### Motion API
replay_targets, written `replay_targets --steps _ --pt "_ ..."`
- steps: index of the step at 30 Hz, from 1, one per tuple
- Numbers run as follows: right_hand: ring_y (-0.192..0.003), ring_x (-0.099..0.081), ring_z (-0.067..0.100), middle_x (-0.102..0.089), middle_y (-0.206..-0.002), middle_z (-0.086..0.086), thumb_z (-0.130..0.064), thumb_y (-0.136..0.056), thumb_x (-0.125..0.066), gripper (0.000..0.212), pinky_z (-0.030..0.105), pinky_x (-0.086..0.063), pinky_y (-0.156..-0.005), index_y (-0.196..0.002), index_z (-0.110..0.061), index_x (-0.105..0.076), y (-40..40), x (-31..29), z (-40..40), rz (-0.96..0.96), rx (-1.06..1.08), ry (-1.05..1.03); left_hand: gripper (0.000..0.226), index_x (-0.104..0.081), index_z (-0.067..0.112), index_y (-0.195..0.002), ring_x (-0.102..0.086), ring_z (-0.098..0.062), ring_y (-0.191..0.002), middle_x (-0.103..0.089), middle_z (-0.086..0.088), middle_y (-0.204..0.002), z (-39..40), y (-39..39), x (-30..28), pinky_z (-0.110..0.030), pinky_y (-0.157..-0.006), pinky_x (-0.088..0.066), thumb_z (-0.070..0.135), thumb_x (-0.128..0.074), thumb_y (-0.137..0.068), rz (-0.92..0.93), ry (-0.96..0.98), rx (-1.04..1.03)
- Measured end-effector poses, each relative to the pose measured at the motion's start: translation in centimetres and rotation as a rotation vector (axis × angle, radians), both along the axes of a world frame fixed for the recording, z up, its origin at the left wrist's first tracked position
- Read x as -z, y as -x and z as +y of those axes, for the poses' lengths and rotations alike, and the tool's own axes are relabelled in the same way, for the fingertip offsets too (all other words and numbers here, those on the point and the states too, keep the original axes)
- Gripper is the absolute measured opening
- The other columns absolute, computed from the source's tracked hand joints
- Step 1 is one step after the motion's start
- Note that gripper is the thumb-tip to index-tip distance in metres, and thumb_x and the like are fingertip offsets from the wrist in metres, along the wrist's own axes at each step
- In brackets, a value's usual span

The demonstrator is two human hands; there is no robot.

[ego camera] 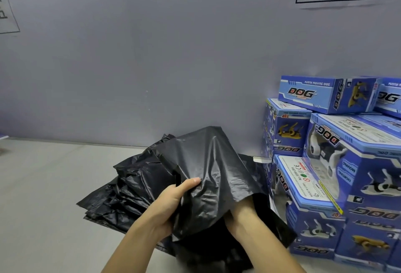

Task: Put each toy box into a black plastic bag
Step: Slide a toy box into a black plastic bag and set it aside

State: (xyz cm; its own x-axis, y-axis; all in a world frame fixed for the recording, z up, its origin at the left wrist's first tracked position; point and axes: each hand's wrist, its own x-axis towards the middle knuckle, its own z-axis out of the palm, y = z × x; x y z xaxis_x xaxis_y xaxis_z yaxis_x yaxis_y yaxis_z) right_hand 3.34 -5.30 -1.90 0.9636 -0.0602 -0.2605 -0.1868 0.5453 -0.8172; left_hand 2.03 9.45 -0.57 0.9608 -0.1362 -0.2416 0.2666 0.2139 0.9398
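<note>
Low in the middle of the frame the left hand (pixel 171 199) grips a black bag (pixel 208 164), thumb lying across the plastic and fingers curled behind it; the right hand (pixel 240 218) is pushed inside the bag's mouth, so how its fingers lie I cannot tell; the bag lifts above a pile of bags (pixel 121 194) on the table (pixel 43 196); at the right edge, toy boxes (pixel 347 175) stand stacked against the wall (pixel 152 55), just beside the pile.

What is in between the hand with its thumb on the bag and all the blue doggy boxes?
In the head view, the lifted black bag and the right hand tucked in it lie between the left hand and toy boxes.
</note>
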Motion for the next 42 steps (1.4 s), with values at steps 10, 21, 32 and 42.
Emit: replay_targets --steps 10,21,32,42 --pt "-0.067 -0.051 0.022 -0.054 -0.068 0.007 -0.014 -0.083 -0.06 0.013 0.029 -0.039 -0.064 -0.071 -0.01 -0.058 2.2 -0.3 -4.9 -0.008 -0.351 0.965 0.042 -0.082 0.02 -0.083 -0.075 -0.013 -0.076 -0.078 0.0 -0.085 1.5 -1.1 0.1 -0.028 -0.072 -0.05 0.06 -0.07 -0.077 -0.059 -0.333 -0.204" --pt "-0.06 -0.065 0.013 -0.07 -0.071 0.0 0.003 -0.087 -0.038 0.049 0.021 -0.048 -0.054 -0.086 -0.026 -0.077 5.0 -3.6 -9.0 -0.495 -0.527 1.019 0.046 -0.045 0.032 -0.115 -0.06 -0.009 -0.093 -0.057 0.006 -0.106 3.4 -1.0 0.2 -0.023 -0.073 -0.043 0.042 -0.077 -0.083 -0.432 -0.721 -0.414" --pt "-0.117 -0.038 -0.001 -0.029 -0.125 -0.025 0.017 -0.08 -0.054 0.079 0.026 -0.051 -0.089 -0.124 -0.049 -0.062 4.0 -1.3 -9.4 -0.609 -0.371 1.765 0.075 -0.081 0.033 -0.082 -0.043 -0.004 -0.131 -0.045 0.019 -0.131 8.0 -0.7 0.6 -0.03 -0.103 -0.048 -0.029 -0.038 -0.08 -0.52 -0.927 0.205" --pt "-0.103 -0.048 0.003 -0.034 -0.122 -0.021 0.01 -0.086 -0.059 0.071 0.026 -0.054 -0.076 -0.126 -0.048 -0.051 4.1 -0.3 -9.1 -0.578 -0.415 1.787 0.078 -0.074 0.046 -0.107 -0.029 -0.001 -0.14 -0.013 0.035 -0.15 8.2 -0.7 1.4 -0.033 -0.099 -0.052 -0.024 -0.062 -0.076 -0.449 -0.965 0.352"
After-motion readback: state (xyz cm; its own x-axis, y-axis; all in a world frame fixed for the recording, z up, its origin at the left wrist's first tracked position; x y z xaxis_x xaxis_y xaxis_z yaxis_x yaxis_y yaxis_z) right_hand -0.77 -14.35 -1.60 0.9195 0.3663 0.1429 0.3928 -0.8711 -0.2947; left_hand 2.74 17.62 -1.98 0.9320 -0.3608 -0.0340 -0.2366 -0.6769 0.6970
